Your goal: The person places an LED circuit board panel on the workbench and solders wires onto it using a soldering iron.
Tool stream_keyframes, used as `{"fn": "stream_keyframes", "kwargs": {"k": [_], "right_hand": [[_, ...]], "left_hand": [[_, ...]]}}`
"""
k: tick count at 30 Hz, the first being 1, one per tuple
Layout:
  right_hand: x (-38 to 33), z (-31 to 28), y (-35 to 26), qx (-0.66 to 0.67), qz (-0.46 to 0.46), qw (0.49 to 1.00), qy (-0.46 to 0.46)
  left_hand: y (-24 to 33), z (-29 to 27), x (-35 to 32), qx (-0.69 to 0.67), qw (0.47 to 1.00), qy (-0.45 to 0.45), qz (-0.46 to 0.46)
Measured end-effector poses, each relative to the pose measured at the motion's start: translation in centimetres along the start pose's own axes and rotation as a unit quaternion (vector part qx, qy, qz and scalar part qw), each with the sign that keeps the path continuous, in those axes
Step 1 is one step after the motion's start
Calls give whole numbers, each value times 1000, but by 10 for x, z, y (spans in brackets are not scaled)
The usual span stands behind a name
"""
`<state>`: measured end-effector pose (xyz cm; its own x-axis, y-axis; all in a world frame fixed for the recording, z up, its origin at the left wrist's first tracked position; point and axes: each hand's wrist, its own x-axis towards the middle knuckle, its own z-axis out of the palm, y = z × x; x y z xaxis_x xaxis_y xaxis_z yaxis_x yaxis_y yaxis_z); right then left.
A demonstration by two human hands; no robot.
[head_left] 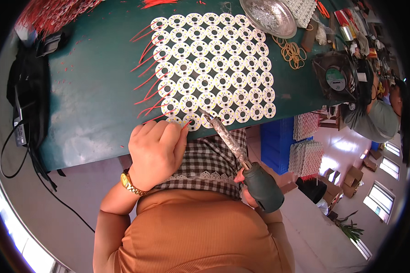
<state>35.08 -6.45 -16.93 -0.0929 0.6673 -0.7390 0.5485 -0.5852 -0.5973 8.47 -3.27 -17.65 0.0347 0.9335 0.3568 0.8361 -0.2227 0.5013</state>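
Observation:
A panel of several round white circuit boards [214,63] lies on the green table [91,91]. Thin red wires [148,73] stick out from the boards along its left edge. My left hand [156,152] is closed at the table's near edge, pinching a short red wire [187,123] whose end touches a board in the nearest row. My right hand [247,195], mostly hidden, grips the dark green handle of a soldering iron [234,150]. The iron's tip [201,111] rests on the nearest row of boards, just right of the wire.
A metal bowl [269,17], rubber bands [292,53] and a small black fan [336,77] sit at the table's far right. Black bag and cables [27,91] lie at left, a heap of red wires [50,11] at far left. Another person [378,116] sits right; stacked board panels [306,157] stand on the floor.

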Motion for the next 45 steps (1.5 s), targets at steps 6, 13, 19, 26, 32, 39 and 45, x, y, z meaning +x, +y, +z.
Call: {"fn": "stream_keyframes", "kwargs": {"k": [6, 13, 19, 26, 32, 39, 45], "right_hand": [[5, -15, 5, -42, 59, 994, -80], [-2, -5, 33, -26, -64, 997, -27], [13, -23, 61, 108, 189, 965, -145], [7, -6, 41, -205, -212, 955, -27], [-4, -1, 30, -91, -124, 987, 37], [-2, -5, 2, -146, -104, 983, -33], [25, -11, 20, -170, -108, 976, -85]], "left_hand": [[-1, 0, 1, 34, 999, -15, 6], [-2, 0, 0, 26, 1000, -1, 4], [-1, 2, 3, 23, 1000, 4, -8], [0, 5, 4, 16, 999, 19, -20], [-1, 3, 2, 33, 999, 4, -21], [-2, 9, 1, 37, 999, 29, -13], [0, 7, 1, 45, 999, 23, -11]]}}
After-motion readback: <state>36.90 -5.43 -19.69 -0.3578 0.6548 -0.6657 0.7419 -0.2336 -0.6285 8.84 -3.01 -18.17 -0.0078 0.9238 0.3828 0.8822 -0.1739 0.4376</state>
